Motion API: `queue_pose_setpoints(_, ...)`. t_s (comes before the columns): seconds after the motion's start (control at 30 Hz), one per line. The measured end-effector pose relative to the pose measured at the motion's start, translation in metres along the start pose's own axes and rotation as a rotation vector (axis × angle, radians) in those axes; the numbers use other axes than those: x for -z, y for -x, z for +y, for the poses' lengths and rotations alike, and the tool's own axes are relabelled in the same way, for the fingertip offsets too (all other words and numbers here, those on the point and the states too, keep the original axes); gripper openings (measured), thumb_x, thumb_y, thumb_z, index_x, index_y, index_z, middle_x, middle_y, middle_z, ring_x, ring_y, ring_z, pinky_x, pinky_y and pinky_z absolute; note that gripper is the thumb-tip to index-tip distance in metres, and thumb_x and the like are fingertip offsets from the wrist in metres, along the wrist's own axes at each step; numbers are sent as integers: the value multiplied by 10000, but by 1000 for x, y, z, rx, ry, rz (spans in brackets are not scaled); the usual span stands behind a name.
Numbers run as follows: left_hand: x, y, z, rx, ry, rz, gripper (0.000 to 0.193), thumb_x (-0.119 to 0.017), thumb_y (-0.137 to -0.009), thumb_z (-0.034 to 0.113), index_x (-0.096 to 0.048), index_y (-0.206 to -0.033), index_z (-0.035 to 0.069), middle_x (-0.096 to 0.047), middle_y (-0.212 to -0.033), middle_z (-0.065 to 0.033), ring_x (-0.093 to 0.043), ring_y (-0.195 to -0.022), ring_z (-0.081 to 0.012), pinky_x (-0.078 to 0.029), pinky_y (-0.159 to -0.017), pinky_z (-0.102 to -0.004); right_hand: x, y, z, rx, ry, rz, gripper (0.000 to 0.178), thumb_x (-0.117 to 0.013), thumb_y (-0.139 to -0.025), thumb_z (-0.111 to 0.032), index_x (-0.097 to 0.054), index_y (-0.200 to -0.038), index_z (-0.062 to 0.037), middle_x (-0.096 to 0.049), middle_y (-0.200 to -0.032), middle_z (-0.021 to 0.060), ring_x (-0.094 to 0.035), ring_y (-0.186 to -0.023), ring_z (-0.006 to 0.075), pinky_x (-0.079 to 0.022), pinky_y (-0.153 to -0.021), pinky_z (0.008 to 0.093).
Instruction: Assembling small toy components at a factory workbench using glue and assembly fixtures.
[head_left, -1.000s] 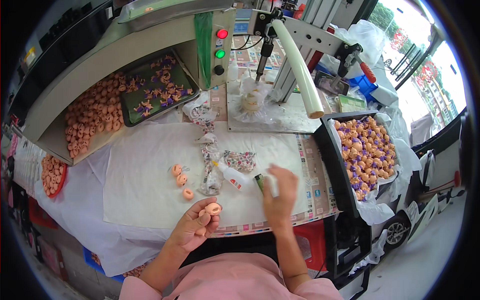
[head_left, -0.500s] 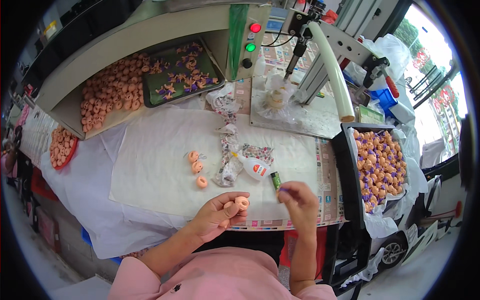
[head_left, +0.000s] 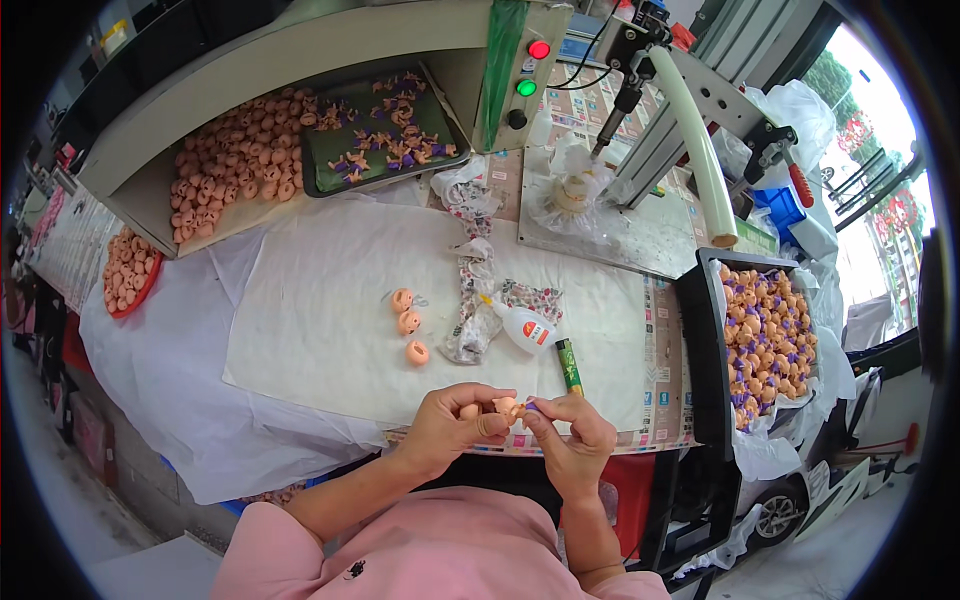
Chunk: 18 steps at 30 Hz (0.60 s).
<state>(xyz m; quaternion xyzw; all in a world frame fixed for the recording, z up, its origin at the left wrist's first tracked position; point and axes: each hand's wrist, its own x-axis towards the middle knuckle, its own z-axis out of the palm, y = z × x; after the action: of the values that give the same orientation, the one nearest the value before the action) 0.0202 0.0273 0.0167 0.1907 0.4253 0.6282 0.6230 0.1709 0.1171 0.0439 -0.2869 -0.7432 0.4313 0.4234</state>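
My left hand (head_left: 448,428) is closed around small peach doll heads. One doll head (head_left: 506,406) sits at its fingertips, and another (head_left: 469,411) shows between the fingers. Pinched in my right hand (head_left: 576,436) is a small doll body (head_left: 531,406) with purple on it. Its end meets the opening of the front head; the fingers partly hide the joint. Beyond my hands, 3 loose heads (head_left: 409,322) lie on the white cloth (head_left: 310,310). A white squeeze bottle (head_left: 527,329) with a yellow tip rests near a green tube (head_left: 570,367).
A cabinet (head_left: 130,200) at the far left shelters a heap of heads (head_left: 235,150) and a dark tray (head_left: 314,186) of purple-clad bodies. A press machine (head_left: 630,220) stands far right. Assembled dolls (head_left: 765,340) fill a black bin at right. A patterned rag (head_left: 473,290) lies mid-table.
My right hand has moved left and brought the doll body up against the head in my left hand. The view has shifted slightly.
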Motion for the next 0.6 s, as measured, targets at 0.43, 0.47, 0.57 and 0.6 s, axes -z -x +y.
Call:
queue_pose_setpoints(0.43, 2, -1, 11, 111, 206, -46, 203, -683, -883, 137, -605, -1038, 32, -643, -955, -56, -636, -767, -117, -565, -714, -250, -7, -13, -2, -52, -48, -31, 104, -731, -806, -20, -691, -895, 14, -666, -748, 84, -614, -664, 146, -472, -614, 248)
queue_pose_setpoints(0.47, 3, -1, 13, 125, 237, -62, 198, -673, -893, 150, -596, -1042, 44, -638, -967, -53, -628, -775, -111, -558, -704, -242, -5, -21, -8, -45, -9, -114, 113, -719, -815, -24, -699, -921, 6, -674, -764, 88, -621, -671, 147, -476, -615, 253)
queue_pose_setpoints(0.57, 15, 0, 11, 146, 383, -111, 210, -651, -913, 188, -581, -1072, 70, -628, -999, -47, -607, -796, -97, -540, -684, -230, 5, -53, -24, -62, 53, -350, 112, -683, -843, -32, -706, -943, 13, -693, -797, 95, -645, -714, 144, -488, -651, 257)
queue_pose_setpoints(0.6, 15, 2, 14, 146, 377, -122, 210, -651, -913, 188, -581, -1072, 70, -628, -999, -47, -607, -796, -97, -540, -684, -230, 11, -65, -28, -94, 75, -504, 109, -658, -863, -36, -705, -938, 28, -703, -814, 98, -661, -750, 139, -496, -687, 257)
